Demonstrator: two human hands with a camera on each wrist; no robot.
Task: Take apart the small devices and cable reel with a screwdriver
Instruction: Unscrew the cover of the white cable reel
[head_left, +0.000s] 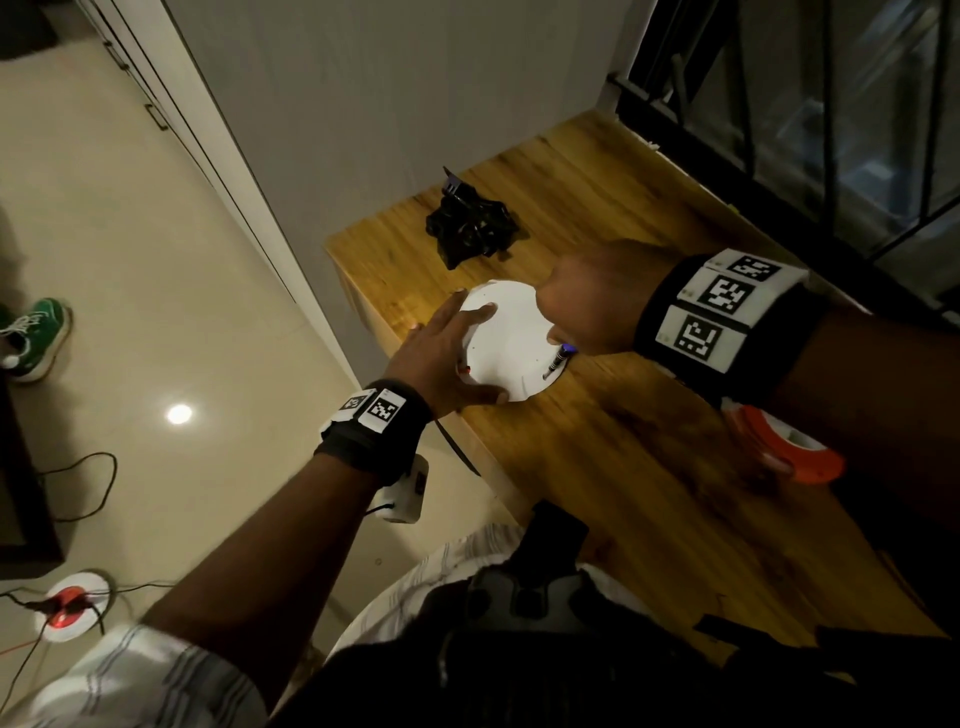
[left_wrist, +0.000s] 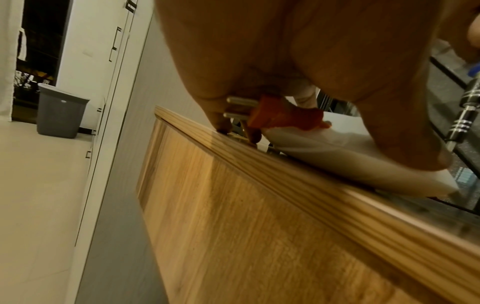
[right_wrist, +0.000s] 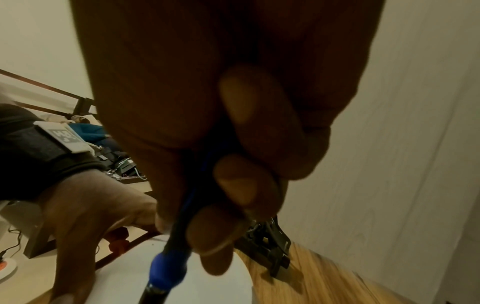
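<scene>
Two hands on one white reel (head_left: 506, 343), which lies flat near the 9 o'clock edge of the wooden bench (head_left: 597, 467). My left hand (head_left: 447, 353) lies flat across the reel's 9 o'clock rim with straight fingers. My right hand (head_left: 587, 306) clenches the screwdriver (head_left: 558, 359), tip at the reel's 4 o'clock rim. I judge it light, stiff, slick plastic, likely to spin; pinning it by the rim seems best. Only the left wrist view shows its orange plug (left_wrist: 283, 117) with metal prongs. The black device (head_left: 470, 226) sits at 12 o'clock.
</scene>
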